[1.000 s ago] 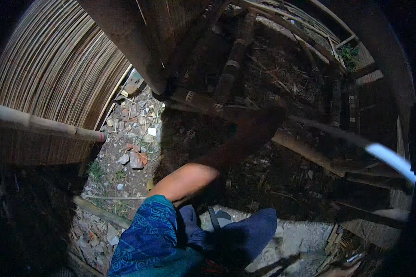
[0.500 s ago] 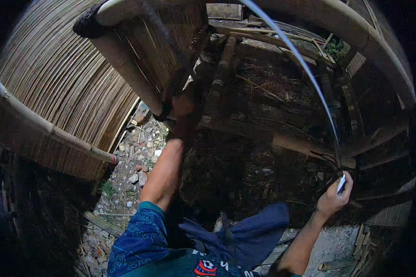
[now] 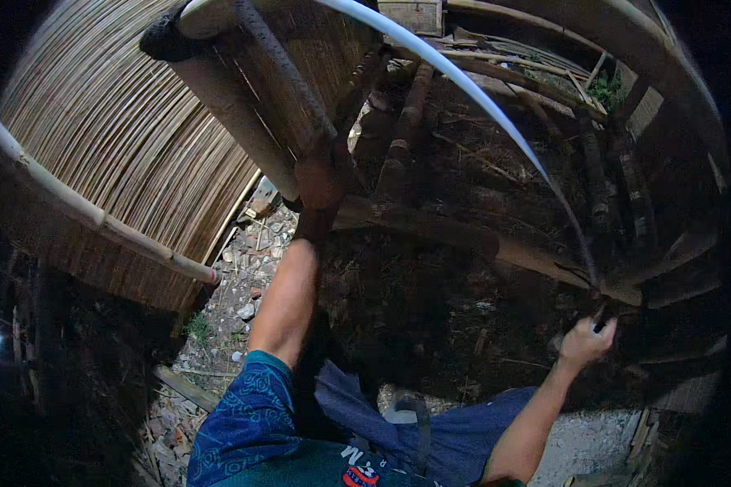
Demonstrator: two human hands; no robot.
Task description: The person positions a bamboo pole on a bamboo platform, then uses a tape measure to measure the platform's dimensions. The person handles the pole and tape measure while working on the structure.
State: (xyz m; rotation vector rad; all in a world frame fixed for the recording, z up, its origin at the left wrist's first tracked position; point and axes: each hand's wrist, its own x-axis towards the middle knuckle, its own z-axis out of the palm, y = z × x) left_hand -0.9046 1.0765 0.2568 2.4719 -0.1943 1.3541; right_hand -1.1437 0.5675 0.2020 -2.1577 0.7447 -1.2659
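Observation:
My left hand (image 3: pixel 320 180) is in deep shade beside the lower end of a thick bamboo post. Its fingers look wrapped round the lower end of a long grey, speckled bar (image 3: pixel 288 73) that slants up to the left. Over at the right, my right hand (image 3: pixel 586 342) is closed on the lower end of a long, thin, pale strip (image 3: pixel 471 88). The strip arcs up and left out of the top of the view, bright above and dark near the hand. What it is made of, I cannot tell.
A wall of thin bamboo slats (image 3: pixel 130 146) with a bamboo rail (image 3: pixel 97 215) stands at the left. Bamboo beams (image 3: pixel 536 264) frame shaded ground ahead. Stones and rubble (image 3: pixel 248 304) lie by my left arm. Another thick bamboo pole (image 3: pixel 650 49) curves across the upper right.
The pale strip's upper part has shifted left across the view. My right hand has moved slightly down and left. The grey bar, blurred before, is now clearer; my left hand stays near the post.

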